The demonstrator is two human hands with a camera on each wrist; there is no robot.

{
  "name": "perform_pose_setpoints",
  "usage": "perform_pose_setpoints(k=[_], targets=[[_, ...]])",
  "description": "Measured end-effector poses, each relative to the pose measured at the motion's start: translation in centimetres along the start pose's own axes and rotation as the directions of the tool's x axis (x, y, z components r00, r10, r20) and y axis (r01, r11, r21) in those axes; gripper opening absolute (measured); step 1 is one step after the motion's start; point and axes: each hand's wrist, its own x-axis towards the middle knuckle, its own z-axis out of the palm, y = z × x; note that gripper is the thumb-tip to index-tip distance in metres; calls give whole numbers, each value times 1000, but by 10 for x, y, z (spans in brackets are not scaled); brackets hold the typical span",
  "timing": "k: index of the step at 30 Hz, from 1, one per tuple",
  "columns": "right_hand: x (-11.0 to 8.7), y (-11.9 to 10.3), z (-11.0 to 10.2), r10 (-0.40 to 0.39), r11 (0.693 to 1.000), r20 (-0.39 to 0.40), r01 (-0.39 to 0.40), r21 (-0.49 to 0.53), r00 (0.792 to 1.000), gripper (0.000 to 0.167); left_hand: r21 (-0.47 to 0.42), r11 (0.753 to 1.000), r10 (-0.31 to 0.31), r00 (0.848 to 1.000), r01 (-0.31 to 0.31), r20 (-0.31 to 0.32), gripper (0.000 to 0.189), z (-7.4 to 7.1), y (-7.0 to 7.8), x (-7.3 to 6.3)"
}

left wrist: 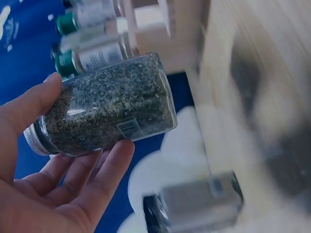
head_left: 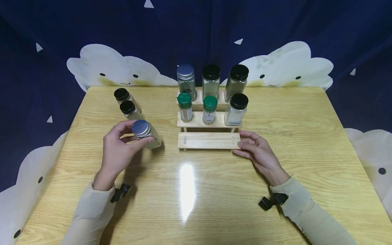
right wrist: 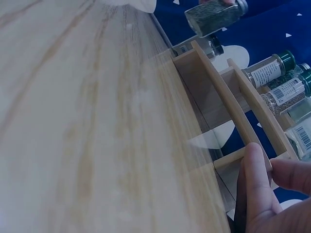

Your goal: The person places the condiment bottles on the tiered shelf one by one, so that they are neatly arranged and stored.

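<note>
A square glass spice jar [left wrist: 112, 104] with a silver lid and coarse grey-green contents is gripped between the thumb and fingers of my left hand [head_left: 117, 146]. In the head view that jar tilts, left of a three-tier wooden spice rack [head_left: 209, 140]. My right hand [head_left: 260, 151] pinches the right end of the rack's lowest shelf, seen close in the right wrist view. On the middle shelf stand two green-capped jars [head_left: 185, 108] and a black-lidded jar [head_left: 235, 110]. The top shelf bears a silver-lidded jar [head_left: 186, 80] and two black-lidded jars [head_left: 210, 81].
Two black-lidded jars [head_left: 130, 110] stand on the wooden table [head_left: 220, 200], just beyond my left hand. A dark blue curtain [head_left: 183, 30] printed with clouds hangs behind and beside the table. Small black devices [head_left: 272, 200] are worn at both wrists.
</note>
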Motion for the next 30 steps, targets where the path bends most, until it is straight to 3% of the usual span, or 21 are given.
perform_pose_setpoints(k=[5, 13, 20, 26, 30], targets=[[0, 0, 0, -3, 1000, 2, 3, -4, 1000, 52, -13, 998, 62, 992, -61, 107, 53, 15, 15, -1], [0, 1, -1, -9, 1000, 7, 9, 13, 1000, 50, -48, 994, 104, 959, -95, 265, 57, 46, 30, 1], [1, 1, -1, -10, 1000, 14, 10, 27, 1000, 51, -88, 986, 165, 926, -144, 339, 60, 74, 42, 6], [0, 0, -1, -4, 1000, 7, 4, 21, 1000, 52, -128, 984, 167, 908, -127, 384, 60, 95, 50, 8], [0, 0, -1, -1, 1000, 6, 1, 23, 1000, 52, -107, 987, 156, 903, -123, 401, 60, 106, 54, 7]])
